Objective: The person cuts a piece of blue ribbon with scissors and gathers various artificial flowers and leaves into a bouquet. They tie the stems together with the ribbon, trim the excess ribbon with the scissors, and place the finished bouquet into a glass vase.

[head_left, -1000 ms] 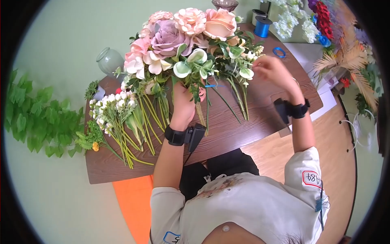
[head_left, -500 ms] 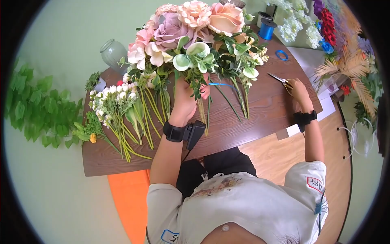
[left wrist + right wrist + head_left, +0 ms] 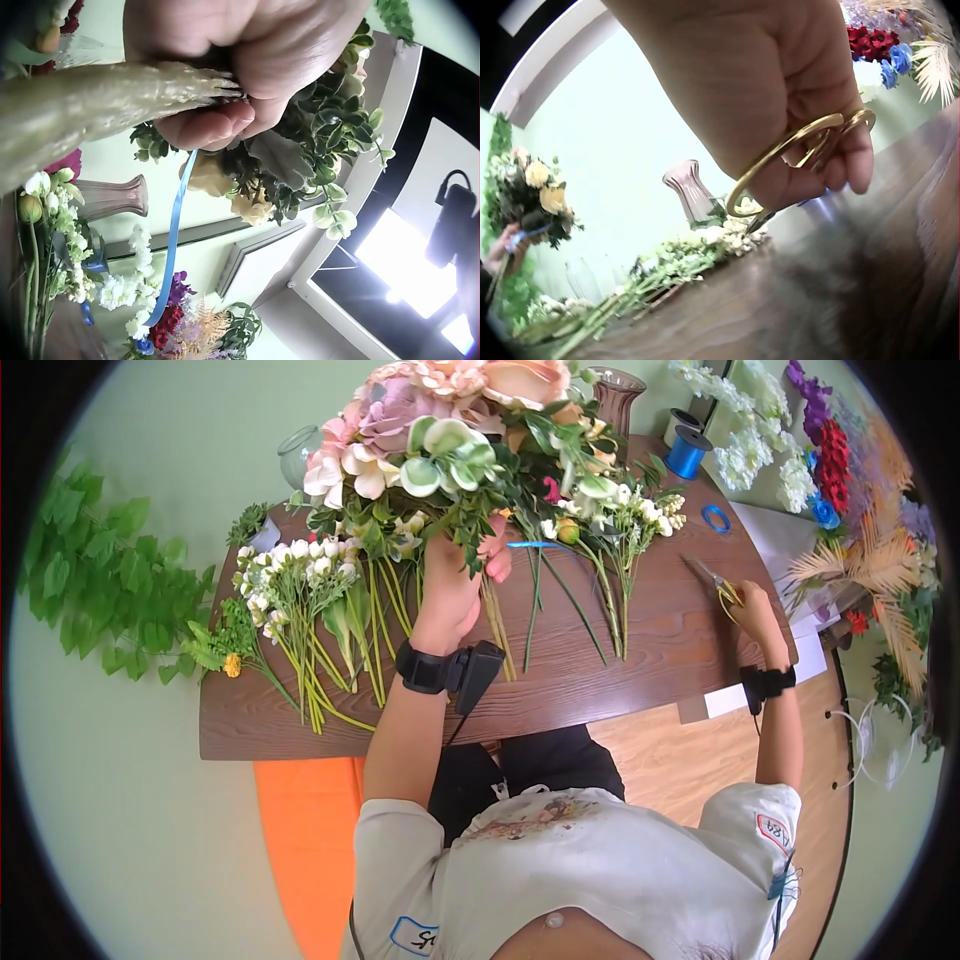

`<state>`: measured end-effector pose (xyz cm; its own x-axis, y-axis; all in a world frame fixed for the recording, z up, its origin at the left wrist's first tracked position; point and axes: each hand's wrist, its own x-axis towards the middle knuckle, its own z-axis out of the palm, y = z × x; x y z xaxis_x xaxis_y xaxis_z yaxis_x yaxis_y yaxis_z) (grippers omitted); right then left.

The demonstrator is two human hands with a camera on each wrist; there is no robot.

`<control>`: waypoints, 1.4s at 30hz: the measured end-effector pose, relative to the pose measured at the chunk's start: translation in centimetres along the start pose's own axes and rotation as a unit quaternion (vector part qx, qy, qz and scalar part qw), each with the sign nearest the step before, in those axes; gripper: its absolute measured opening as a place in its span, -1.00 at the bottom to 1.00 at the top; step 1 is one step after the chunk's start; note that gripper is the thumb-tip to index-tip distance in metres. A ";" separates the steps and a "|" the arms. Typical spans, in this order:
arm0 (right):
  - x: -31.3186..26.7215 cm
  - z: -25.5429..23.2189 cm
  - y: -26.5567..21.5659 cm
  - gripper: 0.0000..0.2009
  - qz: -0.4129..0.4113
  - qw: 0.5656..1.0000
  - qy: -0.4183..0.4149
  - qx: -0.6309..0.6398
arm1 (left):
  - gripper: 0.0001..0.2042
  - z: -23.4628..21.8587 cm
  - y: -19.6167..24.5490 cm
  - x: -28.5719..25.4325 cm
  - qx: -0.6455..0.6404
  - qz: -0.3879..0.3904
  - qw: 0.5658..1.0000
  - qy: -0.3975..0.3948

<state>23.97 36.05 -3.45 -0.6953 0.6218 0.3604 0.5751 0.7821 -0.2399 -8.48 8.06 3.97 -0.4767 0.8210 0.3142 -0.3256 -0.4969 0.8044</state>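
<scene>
My left hand (image 3: 450, 585) grips a bouquet (image 3: 440, 455) of pink, peach and mauve flowers with green leaves, fingers wrapped round its stems. Close up in the left wrist view, the bundled stems (image 3: 90, 101) point out of the fist toward the camera. From beneath the fingers a blue ribbon (image 3: 174, 232) trails away. At the right side of the table my right hand (image 3: 758, 615) holds scissors (image 3: 708, 574), blades pointing away from me. Their gold handles (image 3: 799, 133) loop round the thumb and fingers in the right wrist view.
White-flowered stems (image 3: 300, 595) lie left of the bouquet, and more sprays (image 3: 625, 525) lie to its right. Farther back stand a blue ribbon spool (image 3: 688, 452), a ribbon loop (image 3: 715, 518), a pinkish glass vase (image 3: 618, 400) and a clear vase (image 3: 295, 455).
My right hand has moved from the bouquet's right side to the scissors on the right and now holds them. The left hand keeps the bouquet, which appears higher, uncovering more sprays beside it.
</scene>
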 end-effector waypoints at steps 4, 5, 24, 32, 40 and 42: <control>-1.3 -3.3 -5.7 -0.79 0.160 0.922 -0.109 0.336 | -0.90 -0.1 0.6 0.4 0.008 0.016 0.999 0.047; -1.5 -4.6 -8.6 -0.70 0.181 0.886 -0.144 0.402 | -0.90 -0.1 0.5 0.5 0.008 0.016 0.999 0.048; 0.8 0.2 -24.9 -0.50 -0.021 0.707 -0.355 0.611 | -0.90 1.4 0.0 0.2 0.034 0.040 0.997 0.051; 1.7 0.8 -25.5 -0.46 -0.025 0.720 -0.333 0.608 | -0.87 1.4 -0.1 0.1 0.045 0.033 0.997 0.057; 1.8 0.3 -25.7 -0.53 0.019 0.739 -0.338 0.583 | -0.84 1.2 -0.4 0.4 0.078 0.041 0.994 0.072; 1.9 0.3 -25.5 -0.56 0.030 0.731 -0.339 0.591 | -0.84 1.2 -0.6 0.5 0.070 0.041 0.994 0.067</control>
<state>7.83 17.27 3.04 -0.9684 0.2207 -0.1164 0.1175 -0.0082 -0.9930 -7.55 9.08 4.26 -0.6050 0.7294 0.3193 -0.1687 -0.5093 0.8439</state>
